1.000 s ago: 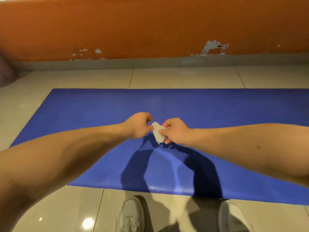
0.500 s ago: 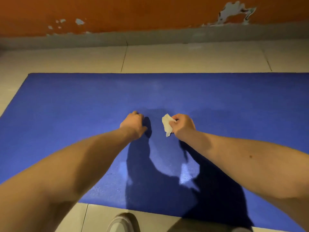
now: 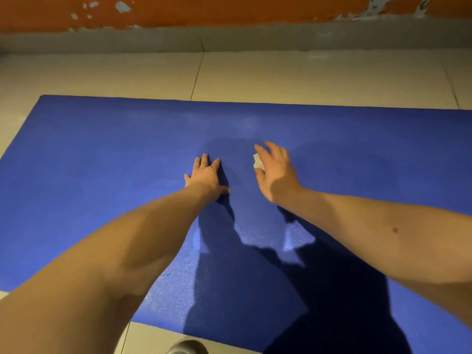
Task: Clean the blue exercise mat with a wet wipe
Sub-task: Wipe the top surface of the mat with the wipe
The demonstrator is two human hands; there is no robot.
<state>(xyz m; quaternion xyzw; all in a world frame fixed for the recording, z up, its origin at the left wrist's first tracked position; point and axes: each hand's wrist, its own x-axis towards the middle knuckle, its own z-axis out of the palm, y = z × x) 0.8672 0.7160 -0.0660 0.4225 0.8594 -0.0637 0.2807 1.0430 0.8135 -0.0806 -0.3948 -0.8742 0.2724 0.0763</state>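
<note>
The blue exercise mat (image 3: 102, 190) lies flat on the tiled floor and fills most of the view. My left hand (image 3: 205, 175) rests palm down on the mat near its middle, fingers straight. To its right, my right hand (image 3: 274, 172) reaches forward with its fingers spread and holds the small white wet wipe (image 3: 258, 162) between thumb and index finger. Most of the wipe is hidden under the hand. I cannot tell whether the wipe touches the mat.
Beige floor tiles (image 3: 281, 77) run beyond the mat to a grey skirting and an orange wall with chipped paint (image 3: 229, 8). The toe of a grey shoe (image 3: 187, 347) shows at the mat's near edge. Dark shadows of my arms fall across the mat.
The hands have parted; my left hand let go of the wipe, opened and settled flat on the mat. My right hand spread its fingers and moved forward with the wipe. The view moved closer.
</note>
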